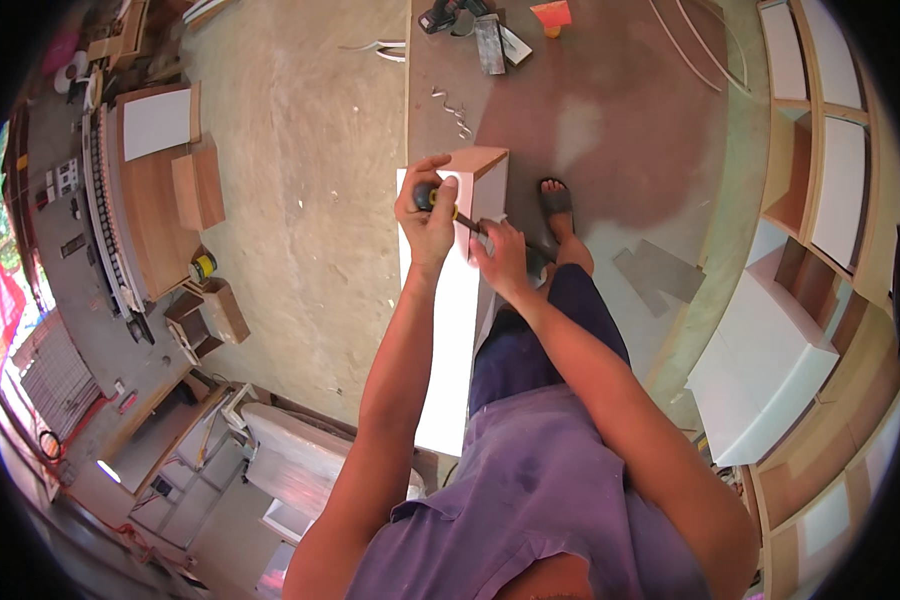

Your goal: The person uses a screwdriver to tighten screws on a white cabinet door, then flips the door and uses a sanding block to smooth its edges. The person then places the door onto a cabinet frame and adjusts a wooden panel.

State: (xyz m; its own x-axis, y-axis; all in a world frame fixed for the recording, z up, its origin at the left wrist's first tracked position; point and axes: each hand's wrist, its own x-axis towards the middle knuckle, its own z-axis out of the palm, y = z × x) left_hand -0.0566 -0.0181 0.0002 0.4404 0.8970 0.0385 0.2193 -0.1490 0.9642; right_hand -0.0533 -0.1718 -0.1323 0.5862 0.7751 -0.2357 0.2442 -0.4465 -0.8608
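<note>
My left hand (430, 225) is closed around the black and yellow handle of a screwdriver (467, 222), whose shaft slants down to the right. The fingers of my right hand (503, 255) are bent at the shaft's lower end, by the right edge of a long white cabinet piece (445, 350). What those fingers pinch, if anything, is hidden, as is the screwdriver's tip. The white piece lies lengthwise before me, with a bare wood end (478, 158) at its far side. My legs are close against its right side.
Several small metal pieces (452, 112) lie beyond the cabinet piece, with a grey box (490, 45), a power drill (448, 14) and an orange scrap (551, 13) farther off. White drawer units (765, 350) stand at right. Wooden boards (160, 235) and an open wooden box (205, 320) are at left.
</note>
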